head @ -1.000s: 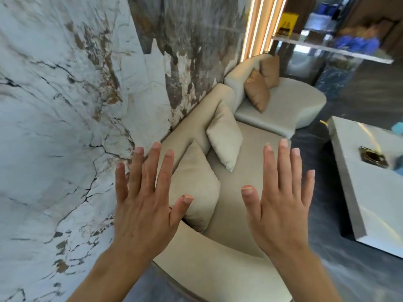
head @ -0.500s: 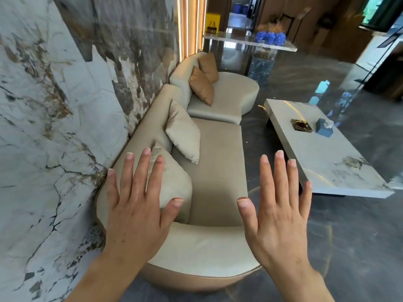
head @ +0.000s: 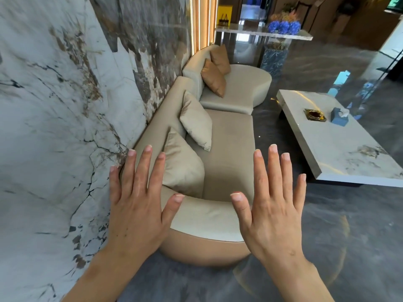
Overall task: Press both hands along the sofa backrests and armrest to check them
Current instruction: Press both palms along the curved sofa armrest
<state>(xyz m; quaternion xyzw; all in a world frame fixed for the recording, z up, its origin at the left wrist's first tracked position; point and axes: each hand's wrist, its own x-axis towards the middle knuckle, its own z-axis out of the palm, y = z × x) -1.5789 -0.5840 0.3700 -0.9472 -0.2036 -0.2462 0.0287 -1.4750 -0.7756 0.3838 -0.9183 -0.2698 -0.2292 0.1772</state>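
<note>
A beige sofa runs along the marble wall, its curved armrest (head: 207,219) nearest me and its backrest (head: 162,118) against the wall. Two beige cushions (head: 196,120) lean on the backrest, and two brown cushions (head: 214,78) sit on the far rounded section. My left hand (head: 137,205) is held flat with fingers spread, palm down, over the armrest's left end near the wall. My right hand (head: 274,203) is spread the same way over the armrest's right end. Neither hand holds anything; whether they touch the armrest is unclear.
A marble wall (head: 54,127) stands close on the left. A low white coffee table (head: 349,149) at right carries an ashtray (head: 315,115) and a blue tissue box (head: 339,116). Dark polished floor (head: 349,236) lies between. A console with blue flowers (head: 283,26) is at the back.
My view has pulled back and turned right, so the whole armrest and the coffee table now show. Both hands stay spread and sit lower over the armrest.
</note>
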